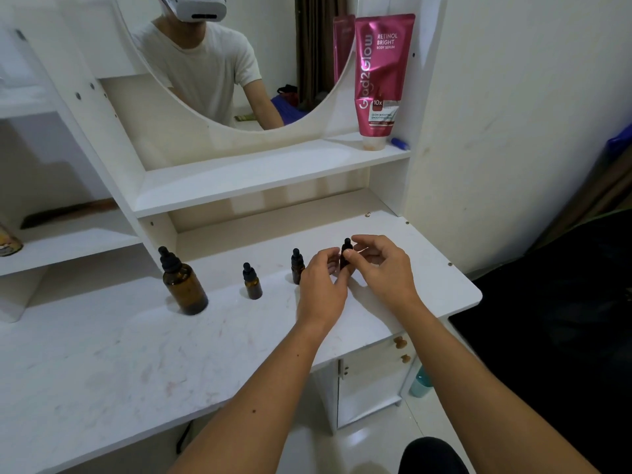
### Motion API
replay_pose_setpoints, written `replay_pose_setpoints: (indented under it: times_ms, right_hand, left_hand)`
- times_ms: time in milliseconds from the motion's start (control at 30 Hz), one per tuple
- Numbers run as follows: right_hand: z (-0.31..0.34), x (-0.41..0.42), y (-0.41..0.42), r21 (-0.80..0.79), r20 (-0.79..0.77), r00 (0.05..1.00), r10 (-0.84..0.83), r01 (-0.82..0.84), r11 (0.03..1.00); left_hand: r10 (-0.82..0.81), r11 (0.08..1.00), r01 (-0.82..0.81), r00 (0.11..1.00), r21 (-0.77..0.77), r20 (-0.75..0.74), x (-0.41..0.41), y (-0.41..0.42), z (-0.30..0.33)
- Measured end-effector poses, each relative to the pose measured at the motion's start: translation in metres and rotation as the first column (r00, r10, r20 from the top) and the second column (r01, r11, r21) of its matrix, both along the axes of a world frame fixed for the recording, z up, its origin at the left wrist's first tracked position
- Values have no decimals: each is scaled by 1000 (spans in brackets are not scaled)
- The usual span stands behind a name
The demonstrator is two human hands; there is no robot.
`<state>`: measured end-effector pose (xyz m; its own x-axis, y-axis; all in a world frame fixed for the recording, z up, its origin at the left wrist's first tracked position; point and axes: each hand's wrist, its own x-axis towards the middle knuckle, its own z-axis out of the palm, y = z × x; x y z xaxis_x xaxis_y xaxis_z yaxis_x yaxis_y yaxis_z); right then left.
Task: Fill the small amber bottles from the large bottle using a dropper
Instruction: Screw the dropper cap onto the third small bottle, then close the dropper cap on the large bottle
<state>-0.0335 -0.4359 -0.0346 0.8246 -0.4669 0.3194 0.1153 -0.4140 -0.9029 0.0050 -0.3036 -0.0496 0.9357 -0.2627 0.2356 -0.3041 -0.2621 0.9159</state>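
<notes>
White counter (pixel 136 364) under a round mirror (pixel 219 63), pink serum tube (pixel 381 77) on the shelf (pixel 260 172). Large amber bottle (pixel 184 285) stands left. Left hand (pixel 321 285) grips a small amber bottle (pixel 345 258), mostly hidden; right hand (pixel 383 265) pinches its dropper cap (pixel 347 246).
</notes>
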Motion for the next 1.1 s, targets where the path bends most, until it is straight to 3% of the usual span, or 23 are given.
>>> replay_pose_setpoints:
  times_ms: [200,400,533,800,1100]
  right_hand:
    - [-1,-23,13,12,11,999,-45,45,999]
    - [6,-44,54,-15,128,985,-116,119,993]
    - [19,-44,105,-74,183,983,-30,45,996]
    - [47,-6,199,-176,232,946,228,-189,966]
    - [48,42,236,-134,81,955,284,-272,953]
  left_hand:
    - [24,1000,-24,1000,20,-19,-14,20,0]
    - [-30,999,29,999,-17,-40,-46,77,6]
    - [-69,997,71,996,21,-65,-57,129,4]
    - [216,976,-218,972,-17,-87,-38,229,7]
    - [360,930,-365,928,-45,-99,3,264,10]
